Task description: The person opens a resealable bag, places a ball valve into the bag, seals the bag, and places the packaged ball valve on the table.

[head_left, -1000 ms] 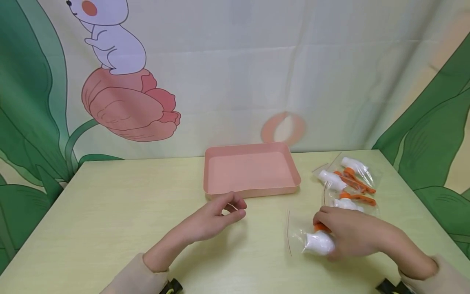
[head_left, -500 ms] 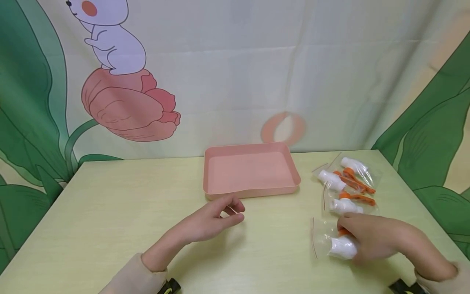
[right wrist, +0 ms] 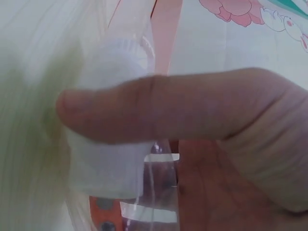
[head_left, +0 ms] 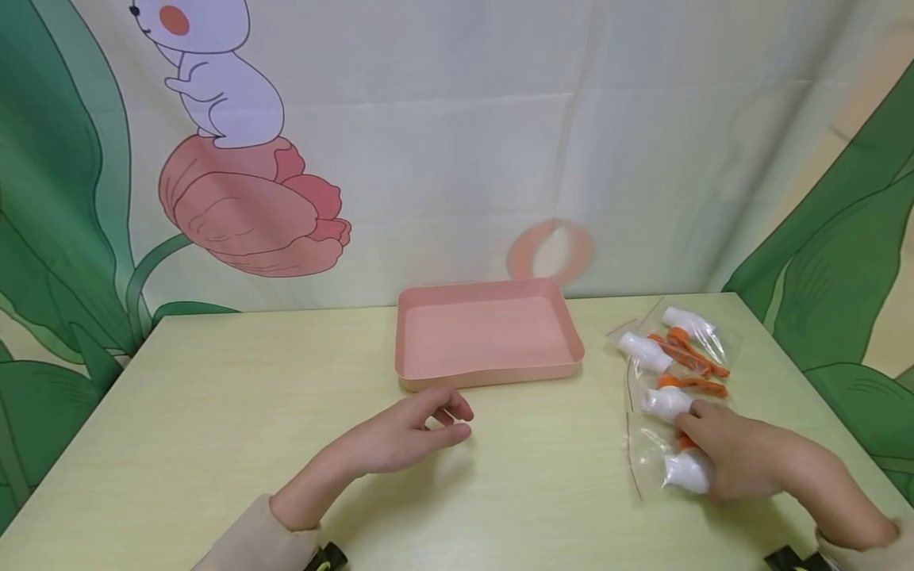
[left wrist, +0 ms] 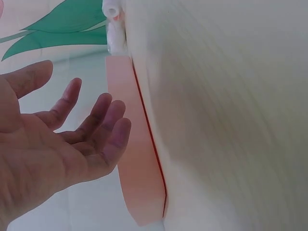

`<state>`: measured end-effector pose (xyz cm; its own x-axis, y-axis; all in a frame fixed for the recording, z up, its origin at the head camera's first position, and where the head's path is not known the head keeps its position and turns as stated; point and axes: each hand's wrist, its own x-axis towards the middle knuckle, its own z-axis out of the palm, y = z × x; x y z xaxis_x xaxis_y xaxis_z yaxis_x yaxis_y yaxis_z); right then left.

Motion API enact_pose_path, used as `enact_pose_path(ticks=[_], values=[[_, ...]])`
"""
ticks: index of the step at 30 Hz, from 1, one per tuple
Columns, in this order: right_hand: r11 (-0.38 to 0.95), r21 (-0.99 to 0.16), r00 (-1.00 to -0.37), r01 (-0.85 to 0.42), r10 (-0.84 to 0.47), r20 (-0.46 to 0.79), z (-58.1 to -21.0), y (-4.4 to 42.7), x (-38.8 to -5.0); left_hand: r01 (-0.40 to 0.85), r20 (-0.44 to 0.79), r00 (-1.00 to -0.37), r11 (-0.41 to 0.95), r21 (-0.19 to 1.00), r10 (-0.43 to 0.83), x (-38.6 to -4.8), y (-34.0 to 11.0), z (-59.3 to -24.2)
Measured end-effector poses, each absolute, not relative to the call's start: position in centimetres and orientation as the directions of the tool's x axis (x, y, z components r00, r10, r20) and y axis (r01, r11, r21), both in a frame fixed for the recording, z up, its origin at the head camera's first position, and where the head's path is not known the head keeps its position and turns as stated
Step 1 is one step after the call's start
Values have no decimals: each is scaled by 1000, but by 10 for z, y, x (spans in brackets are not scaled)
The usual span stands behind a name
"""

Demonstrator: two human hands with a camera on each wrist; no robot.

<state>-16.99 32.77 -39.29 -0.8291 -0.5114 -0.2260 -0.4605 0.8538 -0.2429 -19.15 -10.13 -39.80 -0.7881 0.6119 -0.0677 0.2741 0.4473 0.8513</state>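
At the table's right side my right hand (head_left: 743, 452) grips a clear zip bag (head_left: 646, 456) holding a small white plastic bottle (head_left: 689, 471) and an orange piece, mostly covered by the fingers. In the right wrist view the thumb lies across the white bottle (right wrist: 108, 168), and part of the orange piece (right wrist: 105, 214) shows below. The bag is on or just over the table; I cannot tell which. My left hand (head_left: 410, 432) hovers in front of the pink tray (head_left: 493, 377), fingers loosely curled and holding nothing; the left wrist view shows this hand (left wrist: 72, 130) palm visible.
Several similar zip bags with white bottles (head_left: 646, 351) and orange long-handled pieces (head_left: 703, 386) lie overlapping at the back right, right beside the held bag. The pink tray stands at the table's back edge, against a printed curtain (head_left: 457, 159).
My right hand has moved right with the zip bag, bringing it next to the other bags. My left hand has barely shifted.
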Motion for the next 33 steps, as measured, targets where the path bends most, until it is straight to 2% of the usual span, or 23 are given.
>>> enact_pose_path(ticks=[7,20,28,33], values=[[879,-140,-858,-456,-476,-192,-397,330,-172,281,-72,-781,452,846,620,-191,-103,-399],[889,-109,-880,-445,-456,-135,-408,342,-179,267,-96,-784,474,839,613,-191,-107,-399],[880,-209,-895,-426,-444,-48,-412,341,-186,292,-89,-776,481,827,625,-190,-110,-399],[887,-180,-898,-425,-438,-37,-412,340,-186,295,-92,-778,491,820,622,-190,-110,-400]])
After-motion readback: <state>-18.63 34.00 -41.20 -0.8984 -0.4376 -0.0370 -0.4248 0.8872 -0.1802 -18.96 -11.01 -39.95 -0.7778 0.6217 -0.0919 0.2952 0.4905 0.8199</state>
